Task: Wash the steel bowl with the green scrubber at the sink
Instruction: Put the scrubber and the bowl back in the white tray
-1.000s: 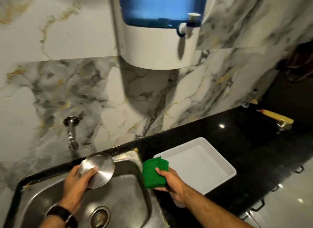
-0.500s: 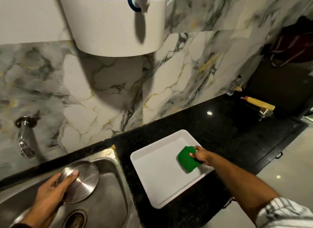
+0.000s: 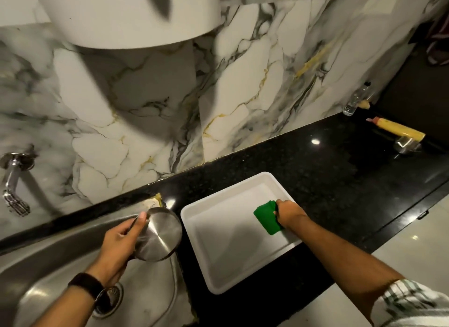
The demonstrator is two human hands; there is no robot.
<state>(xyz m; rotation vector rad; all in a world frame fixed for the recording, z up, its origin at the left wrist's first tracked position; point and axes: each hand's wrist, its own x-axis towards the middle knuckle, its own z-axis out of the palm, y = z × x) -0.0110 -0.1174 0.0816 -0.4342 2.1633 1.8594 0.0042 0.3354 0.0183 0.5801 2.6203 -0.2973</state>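
Observation:
My left hand (image 3: 119, 241) grips the steel bowl (image 3: 159, 234) by its rim, with the bowl's round underside turned toward me, above the right edge of the steel sink (image 3: 48, 258). My right hand (image 3: 289, 213) is shut on the folded green scrubber (image 3: 267, 217), which rests low against the right part of the white tray (image 3: 218, 273) on the black counter. The two hands are well apart. The bowl's inside is hidden.
A wall tap (image 3: 13, 183) sticks out at the left above the sink, whose drain (image 3: 109, 300) lies below my left wrist. A white water dispenser (image 3: 126, 13) hangs overhead. A clear bottle (image 3: 356, 100) and a yellow tube (image 3: 398, 131) lie far right on the black counter (image 3: 328, 180).
My right hand carried the scrubber from beside the sink over to the tray and holds it there. My left hand lifted the bowl to the right, toward the sink's edge.

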